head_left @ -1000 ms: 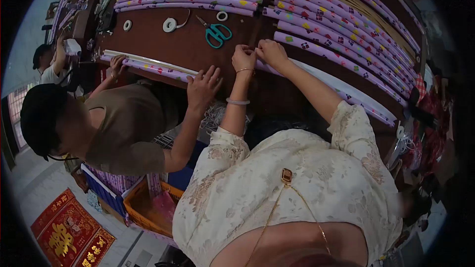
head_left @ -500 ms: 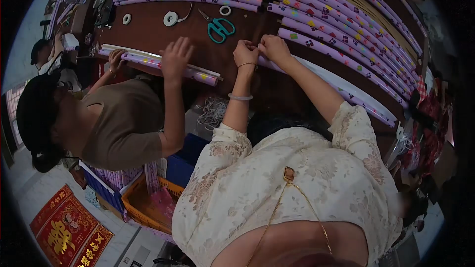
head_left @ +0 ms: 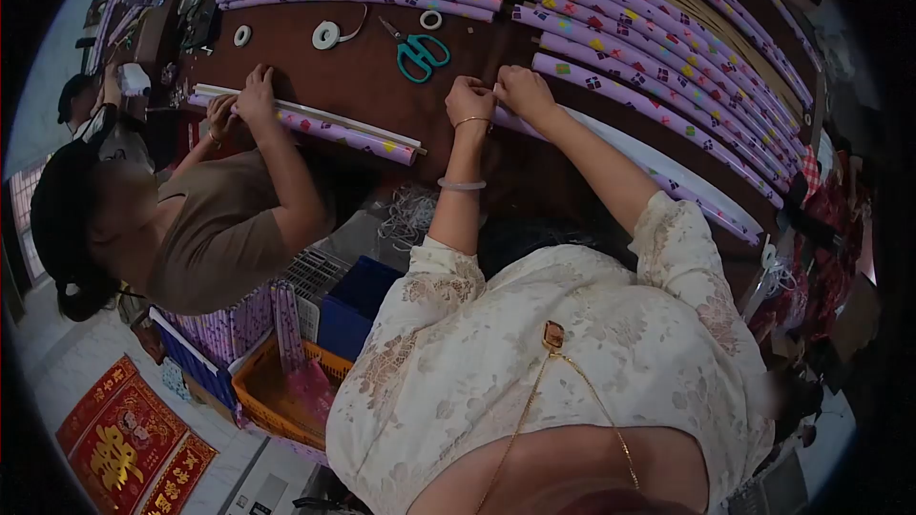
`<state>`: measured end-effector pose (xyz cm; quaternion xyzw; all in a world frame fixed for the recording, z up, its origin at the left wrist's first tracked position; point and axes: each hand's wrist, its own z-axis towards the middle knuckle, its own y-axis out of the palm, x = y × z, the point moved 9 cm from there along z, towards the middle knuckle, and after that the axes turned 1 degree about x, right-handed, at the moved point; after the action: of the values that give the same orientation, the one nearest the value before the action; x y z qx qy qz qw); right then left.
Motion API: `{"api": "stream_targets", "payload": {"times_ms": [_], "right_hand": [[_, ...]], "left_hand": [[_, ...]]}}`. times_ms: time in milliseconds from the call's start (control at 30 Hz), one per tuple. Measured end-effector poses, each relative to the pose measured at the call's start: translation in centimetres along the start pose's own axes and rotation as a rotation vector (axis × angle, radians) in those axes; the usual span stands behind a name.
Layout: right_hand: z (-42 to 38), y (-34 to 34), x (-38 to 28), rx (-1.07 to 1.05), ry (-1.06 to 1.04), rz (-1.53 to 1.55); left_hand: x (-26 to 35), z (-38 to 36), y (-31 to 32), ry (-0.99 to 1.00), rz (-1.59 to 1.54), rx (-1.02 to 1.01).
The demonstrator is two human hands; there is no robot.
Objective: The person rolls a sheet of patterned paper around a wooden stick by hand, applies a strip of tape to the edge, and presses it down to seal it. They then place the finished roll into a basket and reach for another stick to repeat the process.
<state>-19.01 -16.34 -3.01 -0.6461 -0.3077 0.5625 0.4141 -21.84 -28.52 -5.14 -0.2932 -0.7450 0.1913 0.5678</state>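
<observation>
In front of me on the brown table lies a purple patterned wrapping sheet (head_left: 701,193), partly rolled, with its white side showing along the length. My left hand (head_left: 469,100) is closed at the sheet's left end, fingers pinched together. Right beside it my right hand (head_left: 524,92) is also closed, knuckles up, over the same end. The fingertips of both hands nearly meet, and the exact spot they grip is mostly hidden. Teal-handled scissors (head_left: 417,55) lie just beyond my left hand, with a white tape roll (head_left: 430,20) above them.
Finished-looking purple rolls (head_left: 658,57) lie in rows at right and far left. A co-worker (head_left: 210,219) at left has both hands on another purple roll (head_left: 348,138). More tape (head_left: 326,35) lies on the brown table (head_left: 315,67). An orange crate (head_left: 258,410) stands below.
The co-worker's raised hand has moved left and down onto their roll, close to their other hand. My own hands have stayed nearly in place.
</observation>
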Motion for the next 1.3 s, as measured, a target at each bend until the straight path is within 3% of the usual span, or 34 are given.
{"api": "stream_targets", "payload": {"times_ms": [333,467,633,900,1300], "right_hand": [[0.3,0.4,-0.2,-0.084,-0.021,0.013],[0.2,0.3,-0.5,-0.026,-0.025,-0.023],[0.1,0.0,-0.3,0.055,-0.036,-0.006],[-2.0,-2.1,0.9,0.137,-0.025,0.449],[-2.7,-3.2,-0.5,0.189,-0.088,0.453]], "left_hand": [[0.4,0.0,-0.3,0.007,0.011,0.003],[-0.7,0.6,0.0,-0.007,0.051,0.059],[-0.7,0.7,0.4,-0.017,-0.037,-0.026],[-0.9,0.5,0.6,-0.005,-0.067,-0.033],[0.1,0.8,1.3,0.106,-0.077,-0.188]]}}
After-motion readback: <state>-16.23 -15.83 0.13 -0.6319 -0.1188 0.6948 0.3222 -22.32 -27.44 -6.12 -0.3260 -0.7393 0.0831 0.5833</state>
